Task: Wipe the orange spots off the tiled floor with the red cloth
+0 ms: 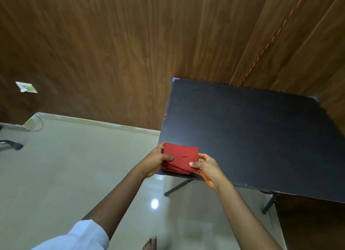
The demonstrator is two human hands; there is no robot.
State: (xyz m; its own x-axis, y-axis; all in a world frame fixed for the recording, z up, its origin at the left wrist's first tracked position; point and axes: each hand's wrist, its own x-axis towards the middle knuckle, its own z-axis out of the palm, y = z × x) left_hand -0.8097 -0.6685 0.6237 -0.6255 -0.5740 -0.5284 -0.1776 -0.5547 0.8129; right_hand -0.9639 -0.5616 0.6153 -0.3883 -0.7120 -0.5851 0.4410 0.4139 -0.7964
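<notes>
the step in hand looks like fetching: the red cloth [180,157], folded into a thick pad, sits on the near corner of the black table [252,137], and no orange spots show on the visible tiled floor [74,165]. the left hand [156,162] pinches its left edge, thumb on top and fingers [162,145] curled round the far side, while the right hand [208,168] pinches the near right corner. next it probably needs lifting clear and carrying down to the floor.
</notes>
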